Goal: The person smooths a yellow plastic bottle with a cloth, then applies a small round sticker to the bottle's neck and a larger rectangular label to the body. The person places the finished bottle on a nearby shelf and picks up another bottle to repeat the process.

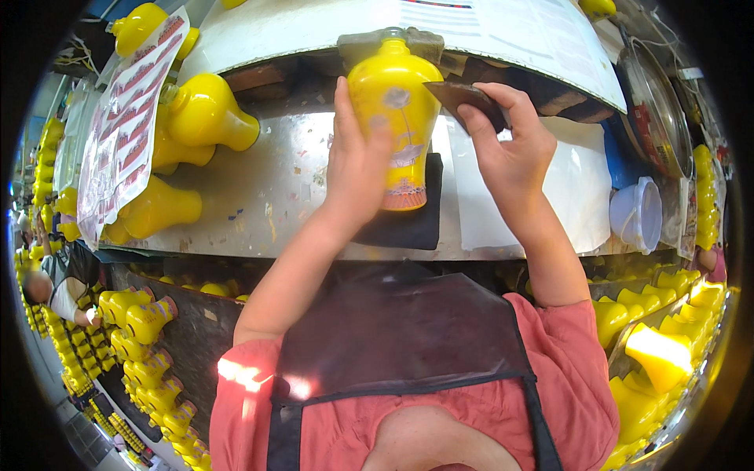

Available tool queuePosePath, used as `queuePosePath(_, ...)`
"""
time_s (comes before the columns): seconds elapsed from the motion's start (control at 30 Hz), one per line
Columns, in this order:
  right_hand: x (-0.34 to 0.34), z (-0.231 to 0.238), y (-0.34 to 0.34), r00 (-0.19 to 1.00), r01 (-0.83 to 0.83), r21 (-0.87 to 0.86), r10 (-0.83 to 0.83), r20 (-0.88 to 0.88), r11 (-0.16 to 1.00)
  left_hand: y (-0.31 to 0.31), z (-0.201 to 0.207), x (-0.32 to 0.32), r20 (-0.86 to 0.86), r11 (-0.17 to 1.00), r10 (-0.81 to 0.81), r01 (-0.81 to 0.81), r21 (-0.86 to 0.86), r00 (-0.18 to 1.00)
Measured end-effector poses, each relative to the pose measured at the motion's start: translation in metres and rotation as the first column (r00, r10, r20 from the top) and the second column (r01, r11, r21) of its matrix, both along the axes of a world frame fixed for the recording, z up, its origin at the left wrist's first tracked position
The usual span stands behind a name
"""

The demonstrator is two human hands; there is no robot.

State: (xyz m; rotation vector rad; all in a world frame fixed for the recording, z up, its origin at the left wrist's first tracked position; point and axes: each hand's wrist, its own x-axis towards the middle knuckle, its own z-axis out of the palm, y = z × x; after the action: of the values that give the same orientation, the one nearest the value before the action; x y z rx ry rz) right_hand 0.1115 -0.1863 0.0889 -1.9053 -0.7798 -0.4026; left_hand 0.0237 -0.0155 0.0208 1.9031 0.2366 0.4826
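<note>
A glossy yellow bottle [408, 102] with a clear neck lies in front of me, its neck pointing away and its narrower base towards me. Grey flower pictures and a reddish patterned band decorate its side. My left hand [357, 169] is wrapped along the bottle's left side, somewhat blurred. Between the thumb and fingers of my right hand [514, 137] is a thin, dark brown flat scraper [463, 98]. Its pointed corner is at the bottle's right shoulder; I cannot tell whether it touches. Under the lower part of the bottle is a black cloth [424, 231].
More yellow bottles [208, 110] lie at the left, beside a sheet of printed decals [129, 118]. A white bucket [636, 213] stands at the metal table's [290, 212] right end. A white board [503, 39] spans the back. Rows of bottles and another person [67, 282] appear far left.
</note>
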Motion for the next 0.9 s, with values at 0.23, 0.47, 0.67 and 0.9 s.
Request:
queuePosePath(0.23, -0.007, -0.036, -0.002, 0.986, 0.004, 0.044, 0.003, -0.164, 0.999, 0.002, -0.007, -0.007, -0.042, 0.945, -0.132, 0.113, -0.307, 0.990)
queuePosePath(0.47, -0.002, -0.024, 0.004, 0.989, -0.123, -0.045, 0.126, 0.072, 0.991, 0.004, 0.005, -0.006, -0.097, 0.887, -0.255, 0.193, -0.419, 0.962)
queuePosePath(0.67, 0.017, 0.006, 0.019, 0.976, -0.132, -0.131, 0.152, 0.154, 0.982, 0.003, 0.007, -0.005, -0.129, 0.925, -0.207, 0.151, -0.348, 0.970)
queuePosePath(0.9, 0.029, 0.042, 0.044, 0.874, -0.024, -0.332, 0.181, 0.451, 0.943, 0.001, 0.016, -0.003, -0.092, 0.961, -0.115, 0.088, -0.260, 0.989)
